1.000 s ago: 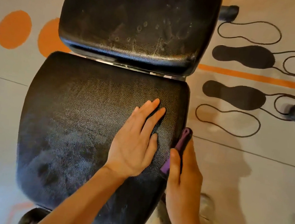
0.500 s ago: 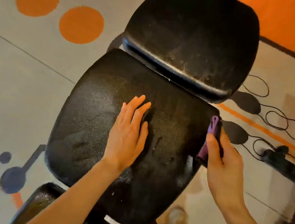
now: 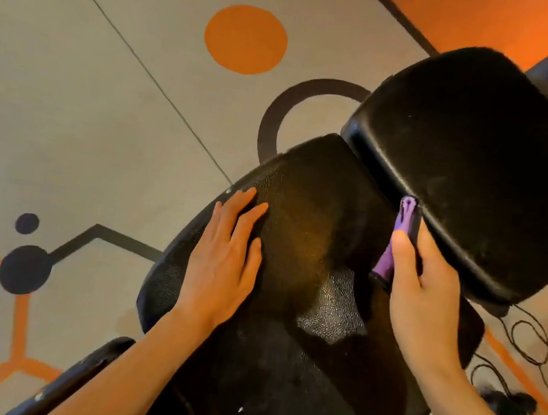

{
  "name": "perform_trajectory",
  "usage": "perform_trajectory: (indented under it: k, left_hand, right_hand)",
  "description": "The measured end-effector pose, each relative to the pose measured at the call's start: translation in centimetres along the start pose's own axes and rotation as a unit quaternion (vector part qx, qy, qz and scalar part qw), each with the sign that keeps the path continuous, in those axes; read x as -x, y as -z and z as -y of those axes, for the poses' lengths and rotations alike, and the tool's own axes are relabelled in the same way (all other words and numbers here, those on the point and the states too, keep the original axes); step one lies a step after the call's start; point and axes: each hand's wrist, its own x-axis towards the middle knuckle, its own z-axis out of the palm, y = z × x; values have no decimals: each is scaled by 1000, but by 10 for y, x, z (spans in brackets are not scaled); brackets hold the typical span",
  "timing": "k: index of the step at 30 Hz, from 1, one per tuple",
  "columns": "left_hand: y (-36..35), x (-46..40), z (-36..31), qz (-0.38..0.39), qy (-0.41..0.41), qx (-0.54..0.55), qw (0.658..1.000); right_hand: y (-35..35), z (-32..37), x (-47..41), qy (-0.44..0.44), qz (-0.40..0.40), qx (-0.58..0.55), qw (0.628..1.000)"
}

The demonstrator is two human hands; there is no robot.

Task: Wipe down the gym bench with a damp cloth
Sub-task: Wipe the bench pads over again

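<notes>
Starting at the left: the grey gym floor [image 3: 83, 149] with its orange dots and dark painted lines gave me loads of open room on that side, nothing lying there to trip over. My left hand [image 3: 224, 263] lay flat on the near-left part of the black textured vinyl seat pad [image 3: 298, 365], fingers straight and relaxed, holding nothing. I reckon it was there just to brace me and steady the surface while the other hand worked.

The middle of the seat pad had a shiny wet-looking patch [image 3: 332, 314], so I'd judge that bit was already wiped, though the far-left edge looked duller and probably needed a pass.

Then my right hand [image 3: 424, 294], with the grip clamped on the folded purple damp cloth [image 3: 396, 243], thumb on top and fingers curled behind. I held the cloth edge-on so it could go into the narrow gap where the seat pad meets the black padded backrest [image 3: 477, 170]. The cloth's tip sat right at the backrest's lower rim, touching or very close to it; can't say which. That seam is tight, so the move along it looked like it wanted a thin fold and a slow drag.

Further right, some thin black cords [image 3: 532, 342] lay looped on the floor near the bench, so less free room on that side.
</notes>
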Motion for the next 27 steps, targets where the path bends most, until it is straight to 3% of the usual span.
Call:
perform_trajectory:
  k: [12,16,19,23,27]
  left_hand:
    - [-1,-43,6,-127,171,54,976]
    - [-3,-50,7,-131,240,48,961]
    - [-6,-52,5,-123,243,7,962]
    - [-7,-53,4,-127,233,-31,964]
    - [-10,-54,6,-128,218,-44,967]
  right_hand:
    - [-38,28,-108,141,130,80,978]
    - [-44,31,-138,157,173,76,969]
    - [-50,32,-157,190,200,117,954]
    - [-62,27,-173,238,265,231,906]
    - [-81,29,-169,241,214,279,904]
